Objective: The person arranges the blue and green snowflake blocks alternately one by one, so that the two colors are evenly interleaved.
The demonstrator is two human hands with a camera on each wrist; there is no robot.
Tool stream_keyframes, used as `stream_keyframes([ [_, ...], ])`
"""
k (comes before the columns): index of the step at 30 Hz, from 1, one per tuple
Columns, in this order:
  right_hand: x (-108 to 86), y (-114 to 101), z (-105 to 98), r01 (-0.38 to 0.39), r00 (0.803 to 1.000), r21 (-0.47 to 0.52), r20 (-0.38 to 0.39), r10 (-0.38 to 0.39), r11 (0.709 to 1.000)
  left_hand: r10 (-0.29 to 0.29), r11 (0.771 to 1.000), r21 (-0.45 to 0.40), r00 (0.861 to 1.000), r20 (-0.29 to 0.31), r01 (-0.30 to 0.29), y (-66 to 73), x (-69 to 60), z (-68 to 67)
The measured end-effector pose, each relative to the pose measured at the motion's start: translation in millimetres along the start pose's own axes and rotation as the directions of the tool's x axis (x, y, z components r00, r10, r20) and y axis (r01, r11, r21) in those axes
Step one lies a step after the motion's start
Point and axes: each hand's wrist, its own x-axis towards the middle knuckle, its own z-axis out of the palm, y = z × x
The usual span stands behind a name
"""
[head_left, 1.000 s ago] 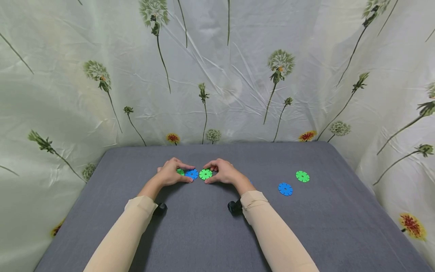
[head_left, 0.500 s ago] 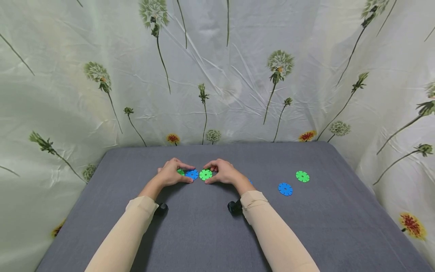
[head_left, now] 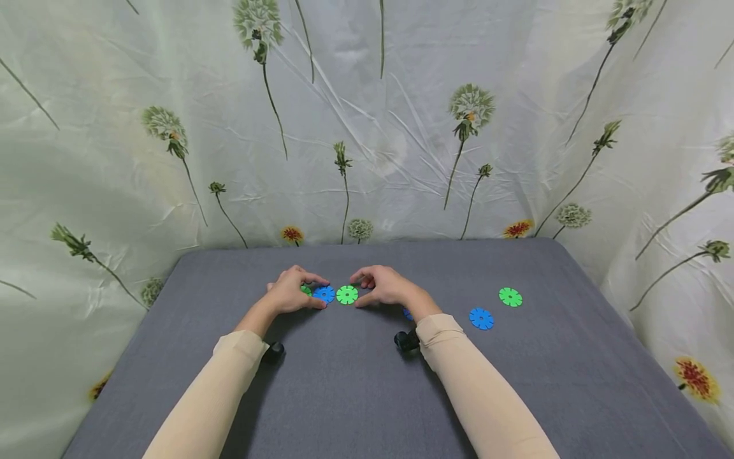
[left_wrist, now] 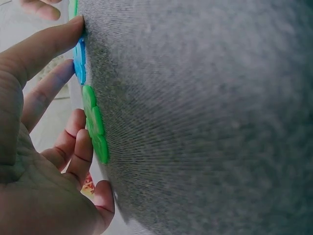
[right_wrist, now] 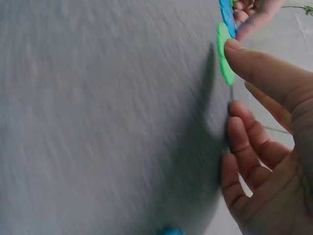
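In the head view my left hand (head_left: 287, 292) spans a flat blue notched disc (head_left: 324, 295), thumb at its near edge and index finger at its far edge. A green notched disc (head_left: 306, 291) lies partly hidden under that hand; the left wrist view shows this green disc (left_wrist: 96, 125) beside the loosely bent fingers. Just right of the blue disc, a second green disc (head_left: 346, 294) lies flat on the grey cloth. My right hand (head_left: 390, 287) is beside it, thumb and fingers parted and drawn off its right edge.
Partly covered by the right wrist is another blue disc (head_left: 408, 314). Farther right lie a blue disc (head_left: 482, 319) and a green disc (head_left: 510, 297). A grey cloth covers the table (head_left: 344, 382); a flower-patterned curtain (head_left: 390, 159) hangs behind.
My right hand has let go of the green disc and moved slightly right, uncovering more of the blue disc by its wrist. The left hand stays at its blue disc.
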Motion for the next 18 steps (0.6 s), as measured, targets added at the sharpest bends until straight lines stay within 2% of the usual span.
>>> stream_keyframes([
  [9,-18.2,13.8,-28.4,-0.052,0.998,-0.009,0.041,0.053,0.999,0.028,0.999,0.020,0.999,0.039,-0.029,11.2,7.6,-0.9],
  [12,-24.8,20.7,-35.1,-0.057,0.997,-0.013,0.043,0.057,0.998,0.049,0.998,0.028,0.998,0.050,-0.050,15.5,10.8,2.0],
  [18,-36.6,32.4,-44.8,-0.065,0.997,-0.037,0.049,0.067,0.997,0.047,0.997,0.053,0.998,0.049,-0.049,22.9,15.3,8.1],
])
